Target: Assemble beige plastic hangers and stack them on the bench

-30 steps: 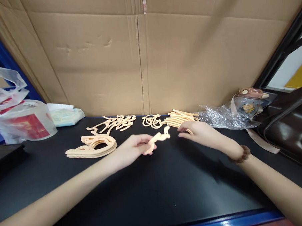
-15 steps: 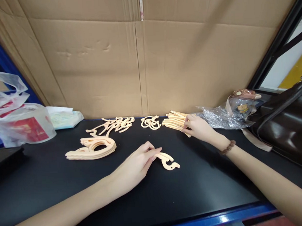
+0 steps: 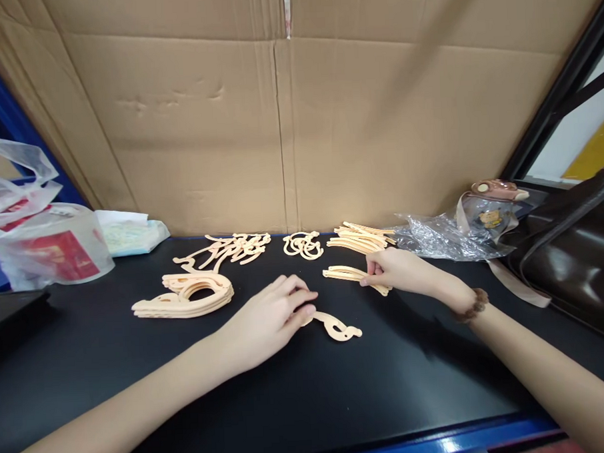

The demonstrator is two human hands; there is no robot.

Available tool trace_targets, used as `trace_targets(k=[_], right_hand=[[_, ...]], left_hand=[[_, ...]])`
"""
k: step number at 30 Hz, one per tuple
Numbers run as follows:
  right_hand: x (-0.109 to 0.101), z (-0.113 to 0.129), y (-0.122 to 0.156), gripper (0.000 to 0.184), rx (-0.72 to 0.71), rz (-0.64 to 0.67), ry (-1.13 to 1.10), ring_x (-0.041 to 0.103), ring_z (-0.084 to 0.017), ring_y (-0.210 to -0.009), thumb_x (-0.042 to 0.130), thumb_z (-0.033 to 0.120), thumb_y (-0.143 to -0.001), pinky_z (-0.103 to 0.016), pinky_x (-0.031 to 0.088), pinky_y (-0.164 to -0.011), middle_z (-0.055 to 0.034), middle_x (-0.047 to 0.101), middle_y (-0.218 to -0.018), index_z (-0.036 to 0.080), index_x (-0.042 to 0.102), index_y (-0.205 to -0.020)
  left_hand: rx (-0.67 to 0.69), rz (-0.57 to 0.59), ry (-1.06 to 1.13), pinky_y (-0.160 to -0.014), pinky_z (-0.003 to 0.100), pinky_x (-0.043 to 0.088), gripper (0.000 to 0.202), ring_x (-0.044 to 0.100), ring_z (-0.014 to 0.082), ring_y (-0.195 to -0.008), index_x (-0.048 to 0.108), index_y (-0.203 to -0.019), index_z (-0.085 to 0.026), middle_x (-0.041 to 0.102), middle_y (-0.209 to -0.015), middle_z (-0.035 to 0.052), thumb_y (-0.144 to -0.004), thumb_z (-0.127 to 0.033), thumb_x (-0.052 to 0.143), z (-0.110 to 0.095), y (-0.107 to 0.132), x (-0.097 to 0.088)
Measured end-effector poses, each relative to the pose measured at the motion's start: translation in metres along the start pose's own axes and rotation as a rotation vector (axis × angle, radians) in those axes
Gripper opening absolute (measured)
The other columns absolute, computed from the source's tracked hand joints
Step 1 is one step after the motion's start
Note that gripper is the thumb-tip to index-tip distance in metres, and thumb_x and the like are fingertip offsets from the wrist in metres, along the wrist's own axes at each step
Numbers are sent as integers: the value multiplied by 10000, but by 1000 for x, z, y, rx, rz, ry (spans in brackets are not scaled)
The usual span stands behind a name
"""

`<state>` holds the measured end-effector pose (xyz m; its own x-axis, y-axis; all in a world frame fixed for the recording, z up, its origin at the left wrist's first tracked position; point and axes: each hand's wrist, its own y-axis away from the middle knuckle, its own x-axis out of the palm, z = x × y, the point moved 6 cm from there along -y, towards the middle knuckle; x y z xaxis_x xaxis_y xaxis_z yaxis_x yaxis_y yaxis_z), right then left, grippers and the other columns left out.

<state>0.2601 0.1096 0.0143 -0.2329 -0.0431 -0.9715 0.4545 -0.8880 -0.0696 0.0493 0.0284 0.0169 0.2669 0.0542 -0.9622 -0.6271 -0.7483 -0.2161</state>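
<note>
with our right hand [image 3: 403, 271] we pinch slim curved strips [image 3: 342, 276] between thumb and fingers, just in front of the pile of sticks [image 3: 358, 239] at the back of the table [image 3: 339, 398]. our left hand [image 3: 272, 318] bends over one end of a hooked piece [image 3: 331, 328] lying on the table in front of us; we cannot tell whether its fingers grip that end. left of that hand sits a stack of curved pieces [image 3: 185, 309].
</note>
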Motion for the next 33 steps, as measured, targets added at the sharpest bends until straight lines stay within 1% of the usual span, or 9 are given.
trace_targets(k=[4, 6, 8, 12, 17, 23, 26, 30, 33], right_hand=[[3, 13, 6, 328, -23, 42, -81, 548, -143, -547, 595, 477, -825, -236, 322, -508, 29, 622, -570, 204, 495, -674], [4, 18, 7, 333, -35, 60, -96, 541, -141, -540, 588, 477, -832, -236, 320, -505, 28, 619, -567, 203, 488, -671], [5, 20, 7, 333, -44, 79, -108, 530, -138, -529, 581, 478, -840, -236, 317, -501, 30, 614, -559, 204, 486, -678], [6, 20, 7, 336, -47, 94, -109, 512, -129, -529, 590, 476, -839, -233, 300, -494, 31, 609, -568, 201, 472, -686], [10, 18, 6, 368, -62, 107, -114, 485, -122, -522, 575, 511, -842, -233, 281, -485, 29, 592, -566, 198, 458, -687], [10, 18, 6, 388, -71, 93, -110, 471, -120, -528, 570, 532, -840, -235, 275, -488, 26, 579, -580, 196, 456, -683], [10, 19, 6, 393, -72, 95, -111, 464, -117, -526, 566, 535, -842, -236, 278, -489, 27, 574, -581, 194, 458, -678], [10, 19, 6, 394, -59, 97, -109, 467, -118, -529, 565, 535, -844, -237, 279, -486, 27, 576, -578, 194, 458, -678], [11, 18, 6, 385, -70, 101, -104, 480, -119, -529, 561, 534, -848, -237, 285, -488, 29, 588, -579, 196, 466, -690]], left_hand=[[-73, -78, -210, -991, 363, 428, 359, 521, 228, -1132, 597, -1186, -141, 555, -1236, 94, -967, -241, 330, 32, -19, -10], [-127, -55, -388, -1013, 369, 406, 362, 508, 241, -1171, 579, -1209, -132, 544, -1281, 106, -946, -166, 332, 51, -30, -8], [-148, -53, -428, -1006, 382, 405, 367, 507, 262, -1178, 548, -1239, -89, 531, -1297, 149, -926, -135, 363, 66, -41, -6], [-169, -60, -477, -903, 387, 453, 276, 555, 280, -1075, 623, -1089, -70, 596, -1150, 172, -905, -131, 427, 79, -59, -3], [-140, -87, -553, -811, 357, 449, 217, 548, 265, -1002, 646, -991, -106, 616, -1028, 144, -902, -119, 448, 77, -68, 1], [-113, -112, -604, -758, 362, 420, 213, 542, 262, -914, 627, -913, -76, 614, -955, 144, -906, -84, 415, 68, -69, 8], [-117, -138, -599, -748, 363, 411, 216, 541, 257, -879, 613, -896, -77, 611, -914, 130, -923, -113, 402, 58, -58, 8], [-106, -169, -561, -750, 341, 409, 225, 535, 221, -846, 579, -912, -114, 593, -916, 88, -954, -166, 364, 40, -30, 5], [-39, -211, -427, -751, 324, 415, 175, 522, 197, -826, 541, -906, -143, 577, -926, 61, -952, -179, 376, 26, -14, 1]])
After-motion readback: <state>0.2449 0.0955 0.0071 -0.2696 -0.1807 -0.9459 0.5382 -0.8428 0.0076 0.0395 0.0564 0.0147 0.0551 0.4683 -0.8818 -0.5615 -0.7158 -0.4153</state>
